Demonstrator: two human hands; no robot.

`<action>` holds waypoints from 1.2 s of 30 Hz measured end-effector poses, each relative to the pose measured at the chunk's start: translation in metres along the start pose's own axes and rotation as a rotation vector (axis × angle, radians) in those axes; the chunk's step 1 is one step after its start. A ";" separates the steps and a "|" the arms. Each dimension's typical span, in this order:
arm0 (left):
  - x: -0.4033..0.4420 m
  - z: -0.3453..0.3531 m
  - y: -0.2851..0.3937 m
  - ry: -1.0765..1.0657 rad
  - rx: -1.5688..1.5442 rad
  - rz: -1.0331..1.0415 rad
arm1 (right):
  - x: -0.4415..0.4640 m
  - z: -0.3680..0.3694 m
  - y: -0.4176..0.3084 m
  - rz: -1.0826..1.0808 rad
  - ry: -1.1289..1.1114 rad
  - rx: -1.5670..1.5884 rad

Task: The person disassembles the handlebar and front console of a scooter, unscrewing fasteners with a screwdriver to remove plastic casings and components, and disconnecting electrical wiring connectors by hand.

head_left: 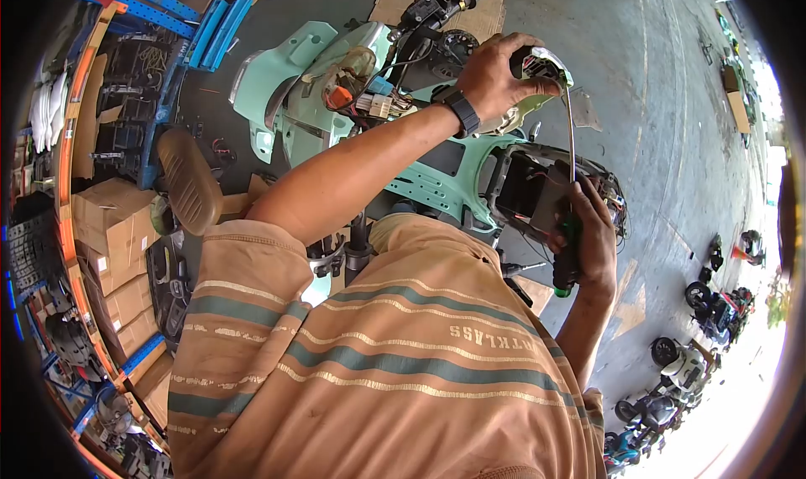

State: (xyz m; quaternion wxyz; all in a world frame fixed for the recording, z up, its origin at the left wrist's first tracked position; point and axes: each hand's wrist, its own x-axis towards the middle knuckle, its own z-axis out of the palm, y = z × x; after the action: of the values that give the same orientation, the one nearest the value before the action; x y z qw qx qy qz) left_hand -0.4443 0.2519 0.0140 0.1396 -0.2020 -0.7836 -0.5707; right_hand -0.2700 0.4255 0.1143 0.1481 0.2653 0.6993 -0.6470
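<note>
My left hand (497, 78), a dark watch on its wrist, is closed around a curved scooter trim piece (547, 57), pale green with a dark inside. Much of that piece is covered by my fingers. In my right hand (593, 231) is a long screwdriver (571, 135) with a green and black handle. Its shaft points away from me, and the tip is at the edge of the trim piece; whether it sits in a screw I cannot tell. Below both hands stands a partly stripped mint-green scooter (432, 177), with wires and connectors (378, 105) exposed at its front.
A brown seat (190, 181) is on the left, near stacked cardboard boxes (113, 219) and a blue and orange shelving rack (75, 193). The scooter's handlebar (437, 10) is ahead. Several scooters (680, 366) stand along the right. Cardboard (483, 30) lies on the grey floor.
</note>
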 end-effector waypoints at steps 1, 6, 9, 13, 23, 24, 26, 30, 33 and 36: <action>0.001 0.000 0.000 -0.021 -0.017 -0.014 | 0.008 -0.014 0.008 0.087 -0.220 0.346; -0.002 -0.001 0.005 -0.041 -0.048 -0.007 | 0.021 -0.020 0.034 0.276 -0.592 1.136; -0.006 0.001 0.007 -0.061 0.005 -0.002 | 0.009 -0.012 0.018 0.181 -0.297 0.580; -0.016 0.008 0.013 0.013 0.074 0.092 | 0.003 0.012 0.037 -0.604 0.454 -1.028; -0.015 0.010 0.008 0.017 0.054 0.100 | 0.032 -0.022 0.011 0.075 -0.207 -0.190; -0.016 0.010 0.007 0.015 0.060 0.105 | 0.033 -0.022 0.010 0.080 -0.207 -0.195; -0.016 0.010 0.006 -0.016 0.036 0.069 | 0.036 -0.023 0.007 0.118 -0.140 -0.386; -0.015 0.010 0.006 -0.008 0.050 0.095 | 0.038 -0.025 0.004 0.084 -0.232 -0.192; -0.020 0.014 0.007 -0.018 0.065 0.072 | 0.035 -0.019 -0.005 0.187 -0.271 0.141; -0.021 0.015 0.008 -0.042 0.037 0.068 | 0.042 -0.019 0.000 0.194 -0.229 -0.022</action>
State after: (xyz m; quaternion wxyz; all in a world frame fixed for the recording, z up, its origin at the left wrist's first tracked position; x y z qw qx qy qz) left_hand -0.4215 0.2651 0.0066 0.1463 -0.2379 -0.7893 -0.5468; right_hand -0.3014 0.4517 0.0932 0.2918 0.2544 0.6559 -0.6481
